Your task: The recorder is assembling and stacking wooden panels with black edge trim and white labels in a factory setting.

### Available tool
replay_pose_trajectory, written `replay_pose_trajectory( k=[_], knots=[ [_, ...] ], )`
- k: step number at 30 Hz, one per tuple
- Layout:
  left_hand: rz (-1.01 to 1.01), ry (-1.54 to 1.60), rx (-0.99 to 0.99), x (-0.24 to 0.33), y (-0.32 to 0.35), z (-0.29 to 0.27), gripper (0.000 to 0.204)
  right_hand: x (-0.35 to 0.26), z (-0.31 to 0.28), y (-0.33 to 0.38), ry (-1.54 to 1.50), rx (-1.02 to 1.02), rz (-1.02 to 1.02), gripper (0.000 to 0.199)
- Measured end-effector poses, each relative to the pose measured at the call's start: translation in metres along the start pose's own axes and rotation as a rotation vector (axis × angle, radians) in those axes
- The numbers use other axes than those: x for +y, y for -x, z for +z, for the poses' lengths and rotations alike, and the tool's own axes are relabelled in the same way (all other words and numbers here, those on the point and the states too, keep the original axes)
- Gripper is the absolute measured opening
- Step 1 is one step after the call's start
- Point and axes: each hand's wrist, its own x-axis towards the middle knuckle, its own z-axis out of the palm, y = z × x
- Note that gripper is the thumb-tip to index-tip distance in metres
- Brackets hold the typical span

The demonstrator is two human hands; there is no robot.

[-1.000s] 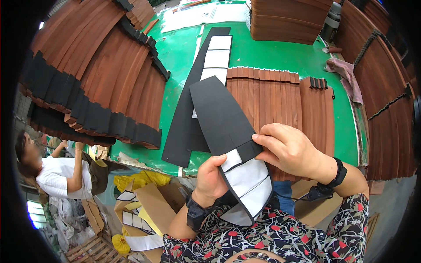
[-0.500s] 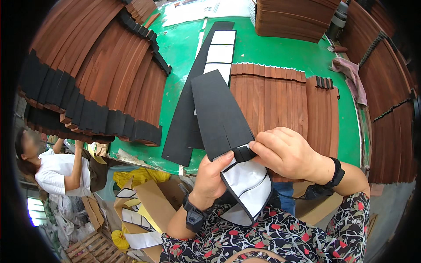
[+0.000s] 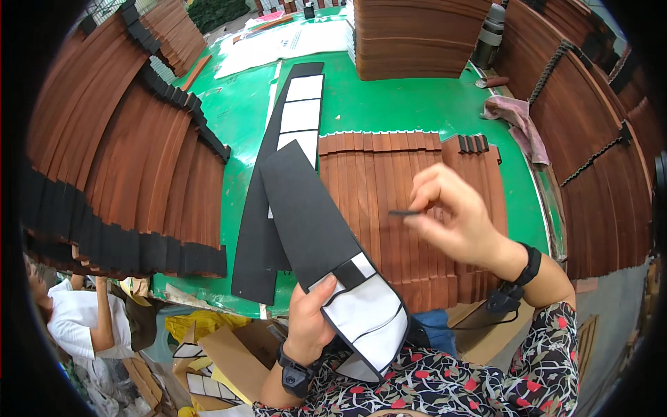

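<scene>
My left hand (image 3: 310, 325) grips a long black foam strip (image 3: 309, 215) by its left edge, the thumb on top. The near end of the strip shows a white backing (image 3: 372, 316) and curls down toward my body. One small black foam pad (image 3: 353, 274) sits at the border between black and white. My right hand (image 3: 455, 219) is raised to the right of the strip, thumb and forefinger pinching a thin black foam piece (image 3: 401, 213), seen edge-on. Below that hand lies a row of reddish-brown wooden slats (image 3: 368, 187) on the green table (image 3: 389, 104).
Another black strip (image 3: 251, 274) and a white-backed strip (image 3: 302, 111) lie beyond my left hand. Tall slat stacks (image 3: 139, 174) with black ends fill the left. More stacks, a bottle (image 3: 490, 38) and a pink cloth (image 3: 517, 121) stand right. A cardboard box (image 3: 236, 354) is below; a person (image 3: 80, 316) works at left.
My right hand has pulled away from the strip, up and to the right, with a small black piece between its fingers. White backing now shows where it was. The whole view has shifted.
</scene>
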Motion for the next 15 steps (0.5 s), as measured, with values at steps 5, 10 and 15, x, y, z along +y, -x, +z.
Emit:
replay_pose_trajectory(
  k=[5, 10, 15],
  knots=[
    [-0.004, -0.014, 0.009, 0.000, 0.003, -0.003, 0.036, 0.040, -0.038, -0.010, -0.526, 0.196, 0.480, 0.013],
    [0.008, -0.027, 0.022, -0.001, 0.002, -0.002, 0.037, 0.075, -0.059, -0.017, -0.381, 0.270, 0.415, 0.035],
    [0.006, -0.029, 0.027, -0.002, 0.003, -0.005, 0.037, 0.093, -0.060, -0.017, -0.079, 0.171, 0.415, 0.039]
  ],
)
